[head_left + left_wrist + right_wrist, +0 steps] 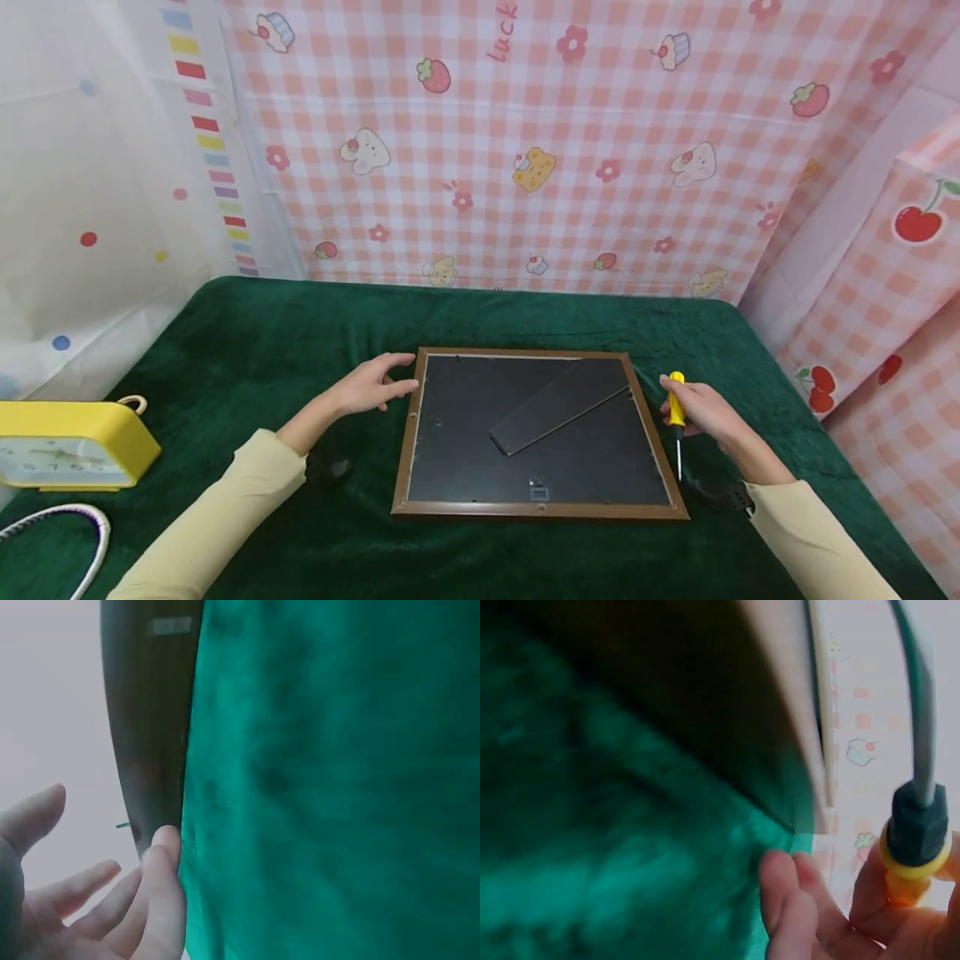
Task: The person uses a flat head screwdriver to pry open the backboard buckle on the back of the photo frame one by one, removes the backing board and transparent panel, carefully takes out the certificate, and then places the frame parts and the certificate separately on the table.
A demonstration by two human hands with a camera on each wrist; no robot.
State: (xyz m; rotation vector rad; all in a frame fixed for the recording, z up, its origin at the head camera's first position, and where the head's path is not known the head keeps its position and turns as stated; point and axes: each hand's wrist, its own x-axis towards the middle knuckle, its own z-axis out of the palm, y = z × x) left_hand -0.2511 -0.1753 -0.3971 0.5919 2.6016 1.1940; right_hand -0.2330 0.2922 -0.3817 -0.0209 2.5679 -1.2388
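A brown-edged picture frame (542,510) lies face down on the green cloth, its black backing board (461,433) upward. A flat black stand leg (547,412) slants across the board. My left hand (367,386) is at the frame's left edge, fingers loosely extended; in the left wrist view a fingertip (166,838) meets the frame's side (150,712). Just off the right edge, my right hand (708,408) holds a screwdriver (677,404) by its yellow handle, the metal shaft pointing toward me. The right wrist view shows the screwdriver's black collar (919,821) close up.
A yellow clock (97,433) stands at the left, with a white looped band (97,533) in front of it. Green velvety cloth (315,317) covers the table. A pink checked curtain (487,125) hangs behind.
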